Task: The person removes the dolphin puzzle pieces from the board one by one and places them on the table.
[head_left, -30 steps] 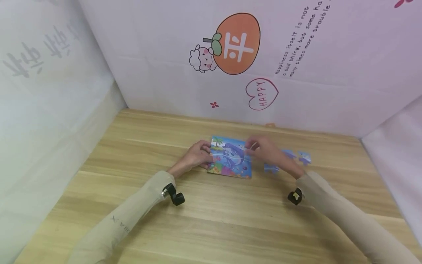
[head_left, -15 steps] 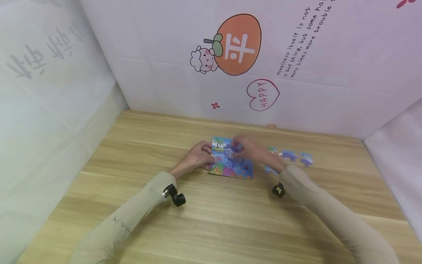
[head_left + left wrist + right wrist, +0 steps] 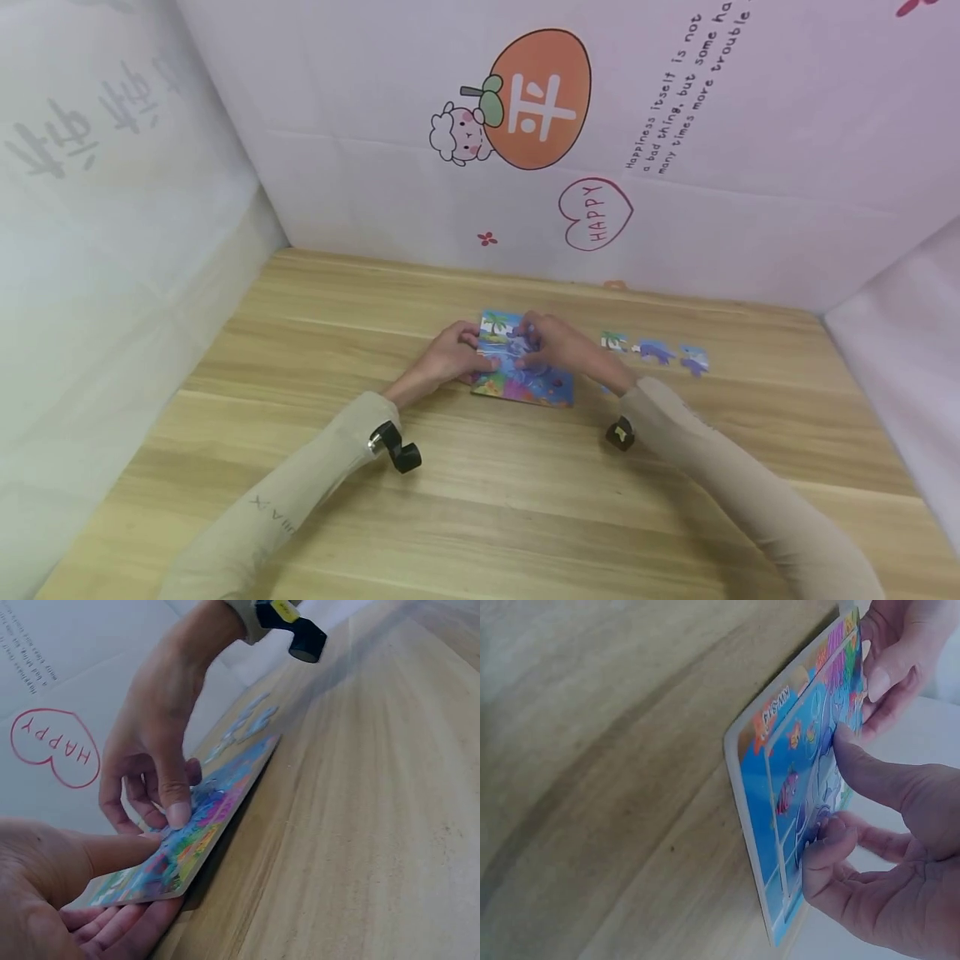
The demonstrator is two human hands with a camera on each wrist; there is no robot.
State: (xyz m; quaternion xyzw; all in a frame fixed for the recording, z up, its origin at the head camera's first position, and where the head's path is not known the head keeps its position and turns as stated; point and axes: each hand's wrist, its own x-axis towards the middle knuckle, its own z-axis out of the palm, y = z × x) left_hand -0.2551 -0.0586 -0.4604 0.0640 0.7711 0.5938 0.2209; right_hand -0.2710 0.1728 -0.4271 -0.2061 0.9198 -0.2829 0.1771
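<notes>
Here, fingers on the puzzle board

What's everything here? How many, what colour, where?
Table: 1, light brown, bottom.
Sheets: 3, whitish, around it.
Fruit print: 1, orange, back sheet.
Sheep: 1, white, beside the fruit.
Heart: 1, red, below the fruit.
Other prints: several, red, black, grey, on sheets.
Puzzle board: 1, mostly blue, on table.
Loose pieces: at least 3, blue-purple, right of it.
Wrist cameras: 2, black, at cuffs.
Sleeves: 2, beige, both arms.
Left hand: 1, bare, gripping the board.
Right hand: 1, bare, touching the board.
</notes>
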